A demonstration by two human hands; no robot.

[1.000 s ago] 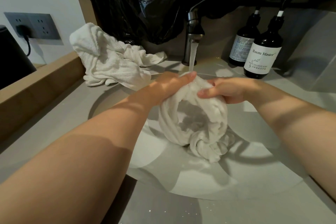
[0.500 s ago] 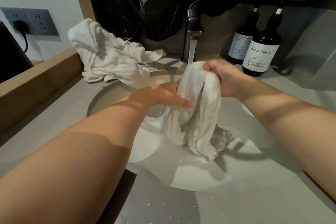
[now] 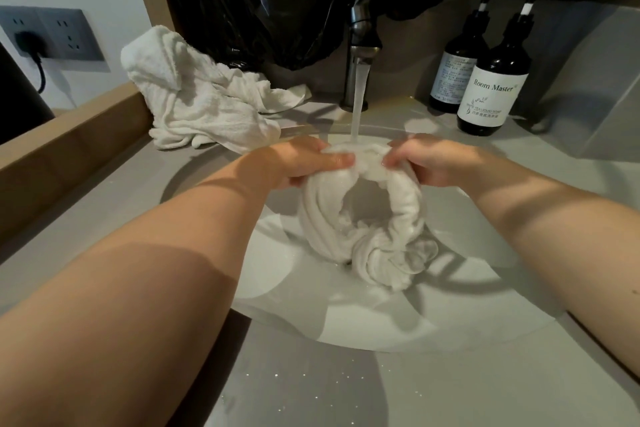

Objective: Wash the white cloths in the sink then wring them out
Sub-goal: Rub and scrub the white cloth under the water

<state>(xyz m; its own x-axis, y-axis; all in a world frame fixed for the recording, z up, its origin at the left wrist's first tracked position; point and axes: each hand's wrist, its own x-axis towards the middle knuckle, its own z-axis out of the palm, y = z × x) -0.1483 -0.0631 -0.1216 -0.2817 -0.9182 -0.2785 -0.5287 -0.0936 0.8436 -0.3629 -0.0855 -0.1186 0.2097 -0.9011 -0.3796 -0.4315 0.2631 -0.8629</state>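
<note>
Left hand (image 3: pixel 304 163) has come up to the top of the wet cloth (image 3: pixel 322 218) and right hand (image 3: pixel 426 163) has dropped level. Both grip it with curled fingers under the tap (image 3: pixel 362 35) stream, the loop hanging into the sink (image 3: pixel 381 326). Looks mid-wash; wringing not yet done, and the cloth pile (image 3: pixel 201 104) waits far left on the counter.

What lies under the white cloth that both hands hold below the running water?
Only the white sink basin shows under the wet cloth, gripped by the left hand and right hand. Its twisted lower end covers the basin's bottom, so any drain is hidden.
</note>
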